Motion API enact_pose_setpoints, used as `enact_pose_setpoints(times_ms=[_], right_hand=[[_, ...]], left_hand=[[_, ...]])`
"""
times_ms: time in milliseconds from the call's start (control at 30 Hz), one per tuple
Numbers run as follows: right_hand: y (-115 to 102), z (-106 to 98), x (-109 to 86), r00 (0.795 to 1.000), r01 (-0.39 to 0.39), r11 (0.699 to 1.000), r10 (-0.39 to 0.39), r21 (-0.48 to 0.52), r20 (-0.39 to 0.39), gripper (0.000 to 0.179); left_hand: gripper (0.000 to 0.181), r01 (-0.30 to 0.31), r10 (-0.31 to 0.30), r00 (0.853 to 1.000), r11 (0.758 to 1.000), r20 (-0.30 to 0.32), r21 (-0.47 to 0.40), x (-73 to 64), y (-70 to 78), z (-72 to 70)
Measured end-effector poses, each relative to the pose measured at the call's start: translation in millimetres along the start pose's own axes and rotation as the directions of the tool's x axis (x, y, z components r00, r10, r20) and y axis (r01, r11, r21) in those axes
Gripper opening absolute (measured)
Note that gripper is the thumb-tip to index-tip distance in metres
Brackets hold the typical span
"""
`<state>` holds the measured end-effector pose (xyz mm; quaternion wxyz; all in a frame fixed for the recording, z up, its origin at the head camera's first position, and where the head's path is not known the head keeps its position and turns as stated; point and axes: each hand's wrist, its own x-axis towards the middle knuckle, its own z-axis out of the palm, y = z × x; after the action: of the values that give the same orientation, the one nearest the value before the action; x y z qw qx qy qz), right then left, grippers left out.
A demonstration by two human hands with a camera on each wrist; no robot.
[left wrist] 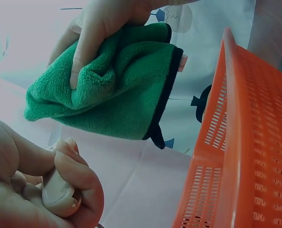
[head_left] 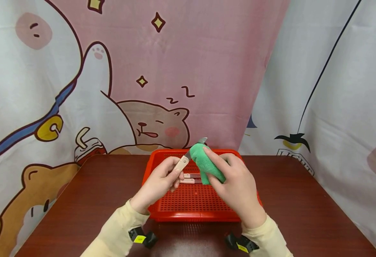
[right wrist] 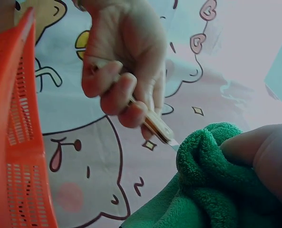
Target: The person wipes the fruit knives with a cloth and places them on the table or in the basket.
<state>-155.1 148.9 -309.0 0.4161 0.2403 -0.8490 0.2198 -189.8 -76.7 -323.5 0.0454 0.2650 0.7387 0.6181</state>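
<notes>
A knife [head_left: 182,162] with a cream handle is gripped in my left hand [head_left: 159,184], its blade slanting up and to the right. My right hand [head_left: 236,182] holds a folded green cloth [head_left: 204,162] around the blade, and the blade's tip shows beyond the cloth. In the left wrist view the cloth [left wrist: 121,90] has a dark edge, and the curled left fingers wrap the handle [left wrist: 57,192]. From the right wrist, the blade runs from the handle [right wrist: 155,124] into the cloth [right wrist: 202,175].
Below both hands a red perforated basket [head_left: 194,216] stands on the dark brown table [head_left: 111,200]. Inside lie knives [head_left: 188,181] with pale handles, partly hidden by the cloth. A printed curtain [head_left: 207,71] hangs behind the table.
</notes>
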Motion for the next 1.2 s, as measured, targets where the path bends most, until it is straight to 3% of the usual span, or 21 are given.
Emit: enact_pose_setpoints(times_ms=[233, 633, 1200], right_hand=[[-7, 6, -2.3, 0.997, 0.027, 1.000, -0.026, -0.008, 0.068, 0.072], [-7, 12, -2.9, 0.995, 0.033, 0.999, -0.030, -0.032, 0.097, 0.069], [13, 4, 4.2, 0.999, -0.032, 0.998, 0.034, -0.061, 0.035, 0.069]], left_hand=[[0.015, 0.005, -0.005, 1.000, 1.000, 0.003, -0.022, 0.1, 0.7, 1.0], [0.015, -0.008, 0.008, 1.000, 1.000, 0.010, -0.029, -3.3, 3.0, 5.0], [0.013, -0.006, 0.009, 0.999, 0.998, 0.035, -0.068, -6.7, -1.4, 2.9]])
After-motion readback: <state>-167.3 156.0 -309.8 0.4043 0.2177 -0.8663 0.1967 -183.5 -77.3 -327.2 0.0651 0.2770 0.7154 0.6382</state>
